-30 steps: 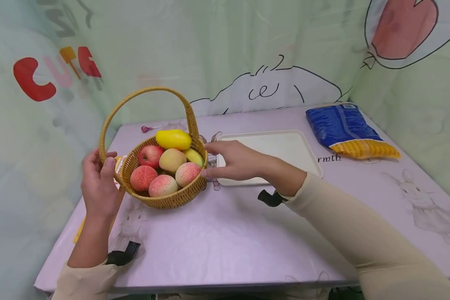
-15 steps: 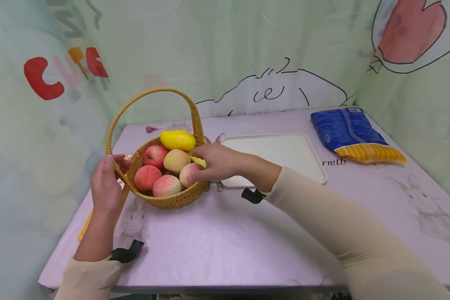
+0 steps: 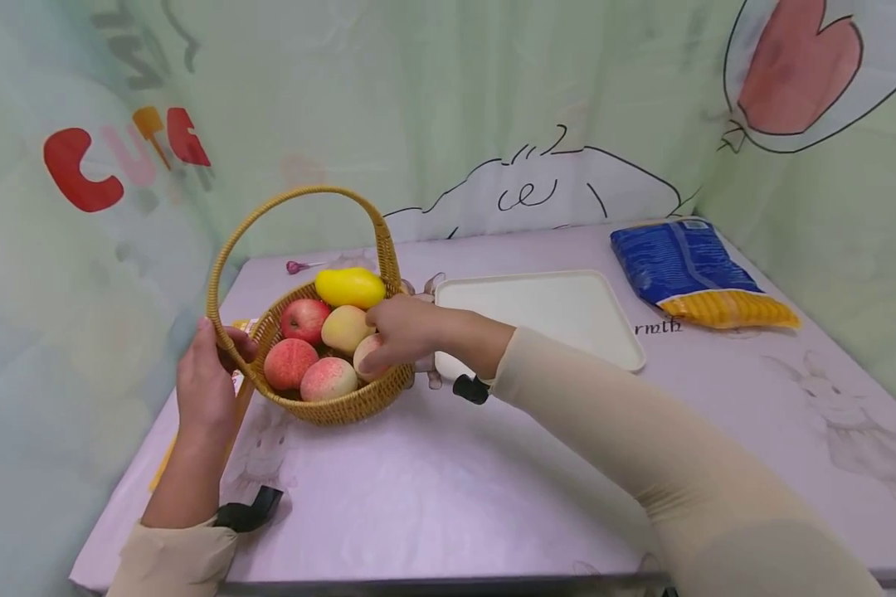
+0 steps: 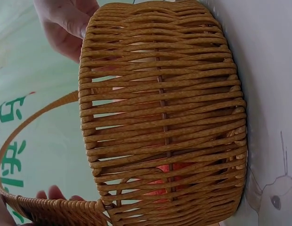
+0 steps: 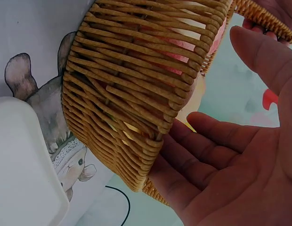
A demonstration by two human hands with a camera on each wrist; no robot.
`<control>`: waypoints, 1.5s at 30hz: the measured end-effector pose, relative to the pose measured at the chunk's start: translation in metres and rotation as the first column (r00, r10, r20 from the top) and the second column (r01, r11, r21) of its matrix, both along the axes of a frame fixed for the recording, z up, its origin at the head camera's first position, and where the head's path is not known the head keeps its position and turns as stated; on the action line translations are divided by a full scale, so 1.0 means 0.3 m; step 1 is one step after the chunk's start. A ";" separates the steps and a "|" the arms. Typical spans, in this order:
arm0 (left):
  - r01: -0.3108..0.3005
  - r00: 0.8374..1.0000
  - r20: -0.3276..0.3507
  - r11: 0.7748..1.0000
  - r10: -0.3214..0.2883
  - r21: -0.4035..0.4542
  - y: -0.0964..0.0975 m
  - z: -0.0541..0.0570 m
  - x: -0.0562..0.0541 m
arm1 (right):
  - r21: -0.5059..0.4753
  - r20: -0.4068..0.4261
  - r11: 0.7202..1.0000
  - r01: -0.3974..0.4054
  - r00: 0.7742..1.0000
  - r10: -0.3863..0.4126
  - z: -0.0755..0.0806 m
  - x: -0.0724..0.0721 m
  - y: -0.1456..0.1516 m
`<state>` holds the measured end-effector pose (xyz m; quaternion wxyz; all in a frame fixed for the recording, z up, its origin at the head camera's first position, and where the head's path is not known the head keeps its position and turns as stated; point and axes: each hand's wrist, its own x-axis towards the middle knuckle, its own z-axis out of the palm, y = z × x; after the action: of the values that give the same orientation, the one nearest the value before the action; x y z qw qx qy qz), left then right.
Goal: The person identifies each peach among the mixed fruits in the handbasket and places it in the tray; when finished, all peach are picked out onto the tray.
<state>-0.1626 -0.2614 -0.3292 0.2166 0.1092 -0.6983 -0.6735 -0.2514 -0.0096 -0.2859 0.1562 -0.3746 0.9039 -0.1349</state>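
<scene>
A wicker basket with a tall handle stands at the left of the table. It holds a yellow mango, a red apple, a yellowish peach, a red peach and a pink-white peach. My left hand holds the foot of the handle, its thumb in front and fingers behind. From the right, my right hand reaches over the rim, partly covering another pink-white peach. Its thumb and fingers are spread apart in the right wrist view.
A white tray lies just right of the basket. At the back right is a blue and yellow bag. A small purple-headed item sits behind the basket, and a yellow-edged packet lies partly behind my left arm.
My right hand has moved left from the basket's right rim to over the fruit, and now covers most of the right-hand peach and the yellow fruit behind it. My left hand stays at the handle.
</scene>
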 end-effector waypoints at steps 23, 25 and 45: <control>0.053 0.997 0.057 0.998 -0.052 -0.017 0.022 -0.013 -0.014 | 0.208 0.020 0.970 0.127 0.991 -0.134 -0.053 0.003 -0.062; 0.050 0.997 0.053 0.999 -0.049 -0.016 0.021 -0.011 -0.012 | 0.194 0.010 0.973 0.122 0.992 -0.126 -0.057 0.000 -0.063; 0.014 0.999 0.037 0.998 -0.016 0.055 -0.004 0.008 0.016 | -0.178 0.043 0.979 0.100 0.995 -0.094 -0.022 0.000 0.007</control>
<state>-0.1579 -0.2627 -0.3268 0.1954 0.1226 -0.6844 -0.6917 -0.2513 -0.0075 -0.2926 0.1305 -0.3404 0.9024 -0.2297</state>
